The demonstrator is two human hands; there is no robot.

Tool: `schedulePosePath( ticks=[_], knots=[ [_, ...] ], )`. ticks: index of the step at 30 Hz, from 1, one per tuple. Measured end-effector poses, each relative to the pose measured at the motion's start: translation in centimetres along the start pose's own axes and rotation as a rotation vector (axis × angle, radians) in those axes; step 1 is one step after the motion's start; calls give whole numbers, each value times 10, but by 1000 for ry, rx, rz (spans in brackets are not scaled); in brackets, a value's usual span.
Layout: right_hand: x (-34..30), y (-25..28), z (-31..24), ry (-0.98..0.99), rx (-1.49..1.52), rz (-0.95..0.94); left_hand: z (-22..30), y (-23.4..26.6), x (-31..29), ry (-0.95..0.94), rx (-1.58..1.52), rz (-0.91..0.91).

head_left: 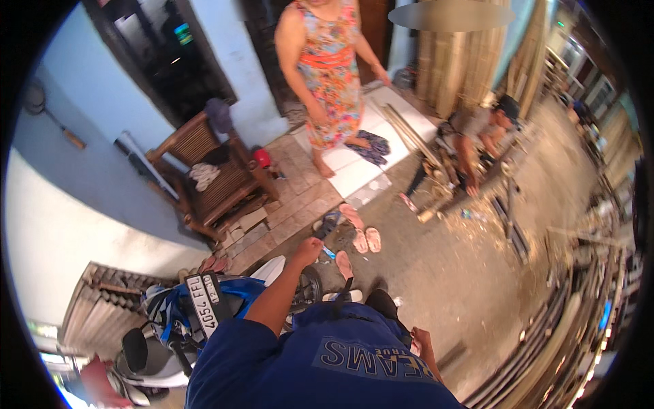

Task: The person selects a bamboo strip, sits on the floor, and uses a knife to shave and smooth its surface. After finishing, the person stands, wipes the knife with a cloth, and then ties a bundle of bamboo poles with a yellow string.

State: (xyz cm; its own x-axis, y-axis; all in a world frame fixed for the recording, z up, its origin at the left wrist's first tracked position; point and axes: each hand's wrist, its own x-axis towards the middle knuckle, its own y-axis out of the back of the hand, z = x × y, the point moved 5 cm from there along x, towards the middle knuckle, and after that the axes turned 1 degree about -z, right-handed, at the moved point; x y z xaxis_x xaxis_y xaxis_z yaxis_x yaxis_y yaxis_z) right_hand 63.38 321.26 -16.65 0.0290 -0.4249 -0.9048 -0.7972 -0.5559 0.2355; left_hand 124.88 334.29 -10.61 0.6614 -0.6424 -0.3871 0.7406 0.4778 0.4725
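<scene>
My left hand (310, 251) is held out in front of me, fingers curled closed. A small blue and white thing (328, 253) shows right at its fingertips; I cannot make out its kind. Below and around that hand lie pink sandals (359, 240) and a dark sandal (328, 223) on the ground. Low at my right side is my right hand (421, 338), its fingers bent in. Something pale (414, 349) shows by its fingers, partly hidden by my blue shirt (327, 365).
A blue motorbike (238, 293) stands close on my left, with a wooden chair (214, 170) beyond. Ahead, a person in a floral dress (334, 75) stands on white tiles. Another person (477, 133) crouches among bamboo pieces (436, 211). Long poles (545, 341) lie along the right.
</scene>
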Motion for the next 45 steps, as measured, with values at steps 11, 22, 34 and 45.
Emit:
schedulePosePath(
  ticks=[11,22,34,45],
  knots=[
    [191,-9,-397,288,-465,-149,52,89,-47,404,152,486],
    [202,-293,-654,810,-527,-646,-18,173,-42,705,2,748],
    [138,-549,-607,369,-1419,-350,-252,552,318,754,-82,538],
    [122,-736,-655,399,-829,-585,-409,705,537,1004,284,439]
  ],
)
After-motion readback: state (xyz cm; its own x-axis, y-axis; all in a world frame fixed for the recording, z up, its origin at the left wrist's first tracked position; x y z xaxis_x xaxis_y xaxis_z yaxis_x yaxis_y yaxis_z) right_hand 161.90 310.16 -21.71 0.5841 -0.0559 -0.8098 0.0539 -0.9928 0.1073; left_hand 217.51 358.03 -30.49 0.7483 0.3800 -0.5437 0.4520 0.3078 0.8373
